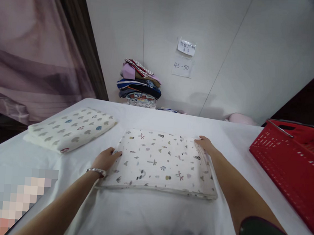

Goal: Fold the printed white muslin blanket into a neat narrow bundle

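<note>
A folded white cloth point(159, 161) printed with small palms, leaves and figures lies flat on the white-covered table. My left hand point(107, 160), with a silver bracelet at the wrist, grips its left edge, thumb on top and the other fingers hidden beneath or beside it. At the cloth's far right corner is my right hand point(204, 143), its fingers closed on the edge there. Another folded cloth point(74, 127), cream with grey, blue and red shapes, rests to the left, touched by neither hand.
A red perforated basket point(289, 167) stands on the right of the table point(237, 138). Behind the table's far edge rises a pile of folded fabrics point(140, 85). Two paper signs point(186, 48) hang on the wall. A pinkish curtain point(34, 50) hangs at the left.
</note>
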`<state>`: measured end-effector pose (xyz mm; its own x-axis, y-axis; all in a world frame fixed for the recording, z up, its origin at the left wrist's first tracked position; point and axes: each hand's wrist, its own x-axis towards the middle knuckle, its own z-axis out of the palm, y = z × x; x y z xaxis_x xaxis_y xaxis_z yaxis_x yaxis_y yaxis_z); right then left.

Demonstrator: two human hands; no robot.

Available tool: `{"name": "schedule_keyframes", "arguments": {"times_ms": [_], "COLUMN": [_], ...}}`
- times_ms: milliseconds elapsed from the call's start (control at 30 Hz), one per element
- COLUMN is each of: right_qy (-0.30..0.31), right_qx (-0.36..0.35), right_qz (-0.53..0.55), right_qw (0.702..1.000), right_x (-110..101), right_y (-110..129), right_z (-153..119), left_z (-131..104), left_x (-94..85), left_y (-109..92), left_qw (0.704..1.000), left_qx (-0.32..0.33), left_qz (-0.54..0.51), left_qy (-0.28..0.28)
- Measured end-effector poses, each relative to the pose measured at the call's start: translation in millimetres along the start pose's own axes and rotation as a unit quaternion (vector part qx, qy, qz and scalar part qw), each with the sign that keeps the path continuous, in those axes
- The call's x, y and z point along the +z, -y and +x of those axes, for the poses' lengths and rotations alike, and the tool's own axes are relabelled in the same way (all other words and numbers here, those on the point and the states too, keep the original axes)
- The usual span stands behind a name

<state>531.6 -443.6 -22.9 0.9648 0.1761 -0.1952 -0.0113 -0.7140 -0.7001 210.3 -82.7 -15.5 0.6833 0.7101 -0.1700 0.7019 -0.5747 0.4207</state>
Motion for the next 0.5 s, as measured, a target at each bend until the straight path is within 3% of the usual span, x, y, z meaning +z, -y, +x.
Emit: {"name": "schedule_keyframes", "arguments": {"times_ms": [200,500], "right_qy": [0.085,0.153], "right_qx": [0.008,-0.025], "right_qz": [0.015,0.097], "right_qw": [0.996,0.983], "right_x": [-10,-22], "right_y": [11,1], "right_z": [10,6], "left_z": [-3,-3], "left_x": [-0.9,-1.3], "left_y": [0,-2], "left_qw": [1.0,1.0], "left_qx": [-0.006,-0.017], "left_qz": [-0.013,-0.018], "left_qy": [0.003,-0.001]}}
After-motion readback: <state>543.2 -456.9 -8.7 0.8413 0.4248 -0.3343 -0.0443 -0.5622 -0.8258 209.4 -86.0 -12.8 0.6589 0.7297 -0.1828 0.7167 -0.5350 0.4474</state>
